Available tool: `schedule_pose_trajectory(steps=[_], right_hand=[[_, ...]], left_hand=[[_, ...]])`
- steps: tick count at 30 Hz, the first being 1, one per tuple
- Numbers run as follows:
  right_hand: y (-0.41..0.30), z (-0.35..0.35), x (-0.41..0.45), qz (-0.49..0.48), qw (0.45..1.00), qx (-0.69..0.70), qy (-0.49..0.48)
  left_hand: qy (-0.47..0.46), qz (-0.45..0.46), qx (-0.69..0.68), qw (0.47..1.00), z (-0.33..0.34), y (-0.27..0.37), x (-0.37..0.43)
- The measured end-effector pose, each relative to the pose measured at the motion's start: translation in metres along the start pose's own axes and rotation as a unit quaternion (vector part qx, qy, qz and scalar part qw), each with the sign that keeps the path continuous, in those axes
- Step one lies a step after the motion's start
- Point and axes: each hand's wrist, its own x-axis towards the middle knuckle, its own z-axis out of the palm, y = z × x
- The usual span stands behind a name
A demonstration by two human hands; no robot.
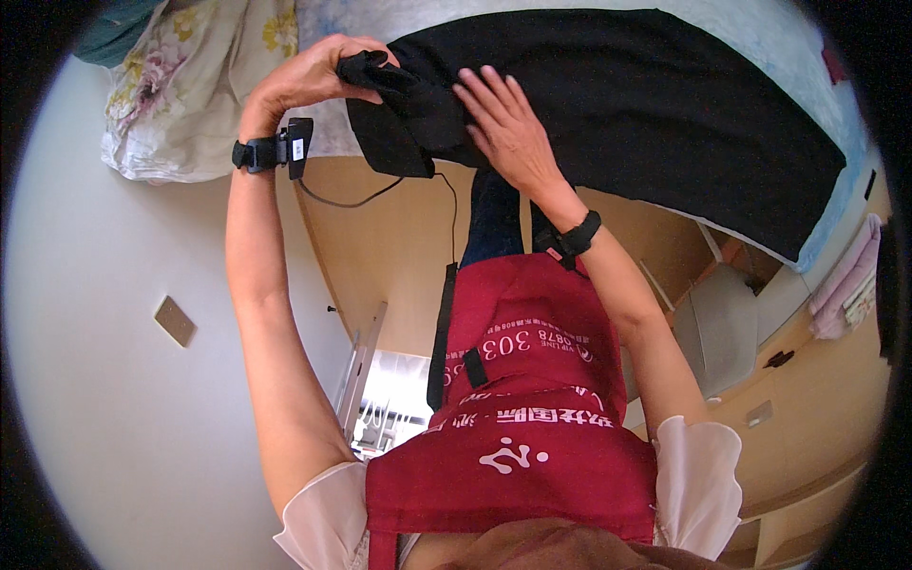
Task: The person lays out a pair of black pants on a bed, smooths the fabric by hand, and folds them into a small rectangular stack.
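Note:
A wide black cloth garment (670, 107) lies spread over a blue-and-white mottled cover (324, 135). At its left end my left hand (331, 75) pinches a bunched fold of the black fabric between thumb and fingers. My right hand (506, 128) rests palm down on the garment, just right of that bunch, its fingers extended and gripping nothing. A loose flap of the black cloth hangs over the cover's near edge below my left hand. What kind of garment it is cannot be made out.
Floral fabric (192, 92) hangs at the upper left, beside a white wall with a switch plate (175, 321). A grey chair (716, 331) stands at the right, near folded pink cloth (848, 278). A cable (349, 205) runs from my left wrist strap (260, 154).

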Motion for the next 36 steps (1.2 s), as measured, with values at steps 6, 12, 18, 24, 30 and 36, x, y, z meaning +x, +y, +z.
schedule_pose_trajectory(steps=[6, 12, 18, 24, 30, 36], right_hand=[[0.008, 0.006, -0.014, 0.045, 0.995, -0.076, -0.043], [0.014, -0.001, -0.01, 0.044, 0.998, 0.039, 0.0], [0.008, -0.026, -0.005, 0.074, 0.977, 0.127, 0.154], [-0.028, -0.013, 0.03, -0.051, 0.994, 0.081, 0.056], [-0.01, 0.025, 0.039, 0.001, 1.0, 0.025, -0.01], [-0.018, 0.009, 0.036, 0.027, 0.999, 0.044, 0.013]], left_hand=[[-0.009, -0.021, 0.021, 0.999, 0.001, 0.01, 0.01], [0.176, -0.005, 0.105, 0.979, 0.037, 0.003, 0.042], [0.469, 0.02, 0.242, 0.849, 0.079, 0.034, 0.018], [0.602, -0.208, 0.005, 0.771, 0.145, 0.012, -0.017], [0.564, -0.243, -0.334, 0.715, 0.186, -0.013, -0.032], [0.467, -0.228, -0.455, 0.723, 0.18, 0.005, -0.022]])
